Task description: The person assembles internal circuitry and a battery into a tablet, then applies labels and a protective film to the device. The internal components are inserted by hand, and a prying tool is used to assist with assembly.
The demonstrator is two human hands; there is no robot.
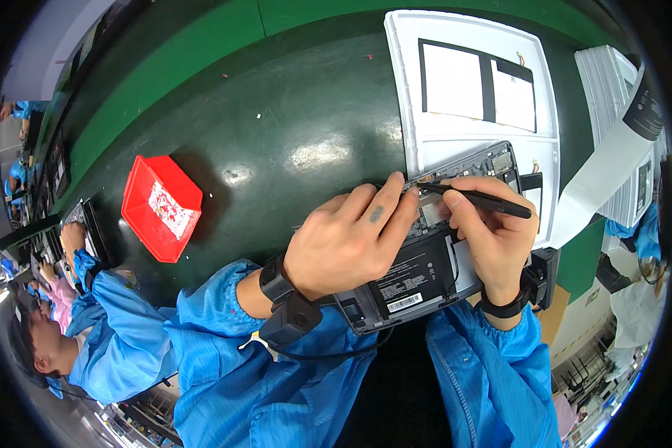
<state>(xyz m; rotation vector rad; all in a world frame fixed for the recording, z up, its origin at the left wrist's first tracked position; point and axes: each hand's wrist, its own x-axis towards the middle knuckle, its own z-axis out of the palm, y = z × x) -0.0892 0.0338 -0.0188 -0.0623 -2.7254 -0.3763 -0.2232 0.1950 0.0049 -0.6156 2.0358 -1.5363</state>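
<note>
An opened flat grey electronic device (467, 263), its circuit board and black battery (412, 278) exposed, lies tilted in front of me. My left hand (347, 243) rests over its left side, fingers stretched out, with fingertips touching the upper edge of the board. Pinched in my right hand (493, 235) is a pair of black tweezers (496, 204). The tips reach the board right beside my left fingertips. What lies directly under the tips is too small to make out. Black straps with small box-shaped units circle both wrists.
A white plastic tray (474, 134) holding white-and-black flat battery packs stands behind the device. Stacked white trays (605, 97) and a curling white strip (605, 168) are on the right. A red bin (157, 209) sits left on the dark green table (291, 97). Another person (112, 328) works at far left.
</note>
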